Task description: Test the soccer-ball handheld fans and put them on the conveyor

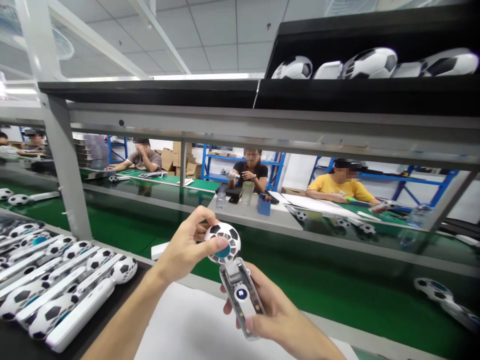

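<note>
Both hands hold one handheld fan (240,295) with a round, football-patterned head and a bluish disc at its centre. The fingers of my left hand (191,242) are closed around the head (225,235), the thumb pressing beside the blue disc. My right hand (272,305) grips the grey, see-through handle, thumb on its lower end. A small round display (241,294) on the handle is lit with a figure. The fan is tilted, its head up and to the left, above a white sheet (187,320).
To the left, a black tray (123,300) holds rows of similar fans. Past the bench runs a green conveyor belt (330,280), with another fan (438,292) at right. A black shelf (168,95) crosses overhead, bearing more fans. Several people sit at work across the belt.
</note>
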Demonstrator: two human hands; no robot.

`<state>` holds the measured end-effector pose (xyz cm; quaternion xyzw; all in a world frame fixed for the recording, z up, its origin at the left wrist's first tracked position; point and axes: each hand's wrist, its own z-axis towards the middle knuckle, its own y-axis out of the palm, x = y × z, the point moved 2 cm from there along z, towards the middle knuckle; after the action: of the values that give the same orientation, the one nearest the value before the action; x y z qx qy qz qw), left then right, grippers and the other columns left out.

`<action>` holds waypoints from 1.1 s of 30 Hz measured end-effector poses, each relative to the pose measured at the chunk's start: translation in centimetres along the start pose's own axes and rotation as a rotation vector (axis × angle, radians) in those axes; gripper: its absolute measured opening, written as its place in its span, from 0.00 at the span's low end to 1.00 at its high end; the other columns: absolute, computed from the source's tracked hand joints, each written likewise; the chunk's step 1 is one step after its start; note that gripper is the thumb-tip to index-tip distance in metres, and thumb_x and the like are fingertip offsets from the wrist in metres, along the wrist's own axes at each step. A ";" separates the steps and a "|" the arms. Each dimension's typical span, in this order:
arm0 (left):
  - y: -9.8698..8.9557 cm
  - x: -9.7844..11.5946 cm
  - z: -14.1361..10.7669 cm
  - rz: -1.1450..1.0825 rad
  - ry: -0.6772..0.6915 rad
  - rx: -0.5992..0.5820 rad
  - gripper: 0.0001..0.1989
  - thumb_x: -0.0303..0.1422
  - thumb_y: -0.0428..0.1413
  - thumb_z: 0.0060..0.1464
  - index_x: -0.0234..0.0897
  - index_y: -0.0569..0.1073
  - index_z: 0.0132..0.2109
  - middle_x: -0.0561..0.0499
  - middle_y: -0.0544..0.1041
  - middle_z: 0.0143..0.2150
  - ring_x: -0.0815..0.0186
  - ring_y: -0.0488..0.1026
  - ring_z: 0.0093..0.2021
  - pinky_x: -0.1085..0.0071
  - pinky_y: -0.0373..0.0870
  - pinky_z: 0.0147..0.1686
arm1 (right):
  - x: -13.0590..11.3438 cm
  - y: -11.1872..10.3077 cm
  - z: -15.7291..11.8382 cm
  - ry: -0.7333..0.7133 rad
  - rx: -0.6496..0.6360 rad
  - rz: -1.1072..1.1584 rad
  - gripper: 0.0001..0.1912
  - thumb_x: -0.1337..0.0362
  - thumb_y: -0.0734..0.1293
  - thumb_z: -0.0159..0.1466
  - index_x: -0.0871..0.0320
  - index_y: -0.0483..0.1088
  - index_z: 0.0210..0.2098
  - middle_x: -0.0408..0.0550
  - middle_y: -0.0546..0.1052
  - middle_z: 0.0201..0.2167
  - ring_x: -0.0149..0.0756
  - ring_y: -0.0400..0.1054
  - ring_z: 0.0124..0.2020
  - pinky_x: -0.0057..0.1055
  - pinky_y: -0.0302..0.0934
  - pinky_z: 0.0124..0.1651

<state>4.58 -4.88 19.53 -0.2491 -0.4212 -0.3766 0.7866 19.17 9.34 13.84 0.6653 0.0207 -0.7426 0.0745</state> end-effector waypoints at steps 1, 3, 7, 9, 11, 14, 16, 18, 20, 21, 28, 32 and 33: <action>0.0 0.0 0.0 -0.008 -0.001 0.001 0.18 0.39 0.64 0.52 0.39 0.62 0.40 0.53 0.74 0.36 0.67 0.75 0.31 0.74 0.73 0.26 | 0.0 0.0 0.0 0.003 -0.001 -0.001 0.37 0.61 0.74 0.56 0.51 0.59 0.62 0.54 0.70 0.50 0.45 0.67 0.47 0.38 0.62 0.42; 0.1 0.0 -0.1 -0.021 0.007 0.005 0.18 0.39 0.64 0.52 0.39 0.62 0.39 0.53 0.73 0.35 0.67 0.74 0.31 0.74 0.73 0.26 | 0.0 -0.1 -0.1 0.000 -0.005 0.002 0.37 0.60 0.74 0.56 0.51 0.58 0.62 0.55 0.70 0.50 0.45 0.67 0.47 0.38 0.62 0.41; 0.3 -0.1 0.0 -0.035 0.049 0.038 0.17 0.38 0.63 0.53 0.38 0.62 0.35 0.52 0.74 0.36 0.67 0.75 0.32 0.75 0.73 0.28 | 0.0 -0.4 -0.1 -0.021 -0.012 0.005 0.36 0.60 0.74 0.58 0.50 0.58 0.62 0.54 0.70 0.51 0.45 0.67 0.48 0.37 0.61 0.42; 0.4 -0.2 0.1 -0.032 0.030 0.043 0.16 0.39 0.63 0.53 0.39 0.63 0.39 0.51 0.75 0.38 0.66 0.76 0.33 0.74 0.74 0.28 | -0.1 -0.4 0.0 -0.021 -0.005 -0.001 0.35 0.60 0.74 0.58 0.49 0.59 0.61 0.53 0.69 0.50 0.45 0.67 0.48 0.36 0.61 0.41; 0.5 -0.3 0.1 -0.017 0.013 0.051 0.17 0.39 0.64 0.52 0.39 0.65 0.43 0.50 0.76 0.41 0.64 0.77 0.34 0.73 0.75 0.28 | -0.1 -0.4 0.1 -0.025 0.007 -0.003 0.34 0.59 0.75 0.57 0.49 0.61 0.60 0.52 0.69 0.49 0.45 0.68 0.48 0.35 0.61 0.41; 0.8 -0.3 0.0 -0.011 0.023 0.074 0.17 0.38 0.64 0.52 0.39 0.67 0.44 0.48 0.77 0.43 0.64 0.77 0.35 0.73 0.76 0.28 | -0.1 -0.3 0.2 -0.040 0.005 0.011 0.33 0.59 0.75 0.57 0.51 0.62 0.59 0.52 0.69 0.49 0.45 0.68 0.48 0.38 0.63 0.44; 1.1 -0.2 0.0 -0.024 0.033 0.079 0.16 0.38 0.64 0.52 0.38 0.67 0.42 0.48 0.77 0.44 0.63 0.77 0.35 0.72 0.77 0.27 | 0.0 -0.2 0.3 -0.034 -0.011 0.019 0.33 0.59 0.75 0.57 0.51 0.62 0.59 0.53 0.69 0.50 0.46 0.67 0.50 0.42 0.63 0.48; 1.4 -0.1 -0.1 -0.032 0.046 0.082 0.15 0.38 0.64 0.52 0.38 0.66 0.39 0.49 0.77 0.44 0.63 0.78 0.36 0.72 0.77 0.27 | 0.1 -0.1 0.2 -0.018 -0.021 0.024 0.34 0.59 0.76 0.57 0.51 0.62 0.59 0.53 0.68 0.51 0.47 0.67 0.51 0.43 0.62 0.50; 1.5 0.0 -0.1 -0.037 0.048 0.084 0.16 0.38 0.64 0.52 0.38 0.65 0.38 0.49 0.77 0.44 0.63 0.78 0.35 0.72 0.77 0.27 | 0.2 -0.1 0.1 -0.011 -0.015 0.019 0.34 0.59 0.75 0.57 0.49 0.61 0.60 0.53 0.68 0.52 0.46 0.66 0.52 0.41 0.62 0.49; 1.6 -0.1 0.0 -0.042 0.041 0.084 0.17 0.38 0.64 0.52 0.38 0.64 0.38 0.49 0.77 0.44 0.63 0.77 0.35 0.72 0.77 0.27 | 0.2 -0.1 0.1 -0.013 -0.016 0.014 0.34 0.59 0.75 0.58 0.49 0.60 0.60 0.53 0.68 0.52 0.46 0.66 0.51 0.40 0.63 0.48; 1.5 -0.2 0.3 0.029 -0.042 0.138 0.15 0.45 0.57 0.59 0.39 0.66 0.42 0.53 0.72 0.38 0.72 0.70 0.30 0.79 0.68 0.28 | -0.3 0.9 -0.2 -0.030 0.005 0.115 0.47 0.65 0.75 0.55 0.45 0.48 0.66 0.53 0.69 0.52 0.41 0.71 0.42 0.36 0.66 0.39; 2.3 0.1 -0.3 0.097 -0.111 0.019 0.21 0.47 0.55 0.60 0.44 0.63 0.55 0.51 0.73 0.40 0.67 0.72 0.37 0.75 0.71 0.32 | -1.3 1.5 -0.9 -0.014 0.017 0.174 0.49 0.65 0.74 0.54 0.45 0.46 0.68 0.53 0.71 0.49 0.36 0.73 0.33 0.34 0.66 0.34; 2.5 0.1 -0.5 0.078 -0.139 -0.024 0.25 0.46 0.57 0.58 0.47 0.60 0.59 0.51 0.73 0.41 0.65 0.73 0.37 0.74 0.72 0.31 | -1.5 1.6 -1.0 -0.006 0.017 0.173 0.49 0.66 0.73 0.55 0.44 0.45 0.68 0.52 0.72 0.48 0.36 0.73 0.33 0.33 0.65 0.34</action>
<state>6.92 -3.78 19.15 -0.3003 -0.4603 -0.3322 0.7665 20.58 7.98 15.33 0.6631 -0.0433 -0.7353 0.1330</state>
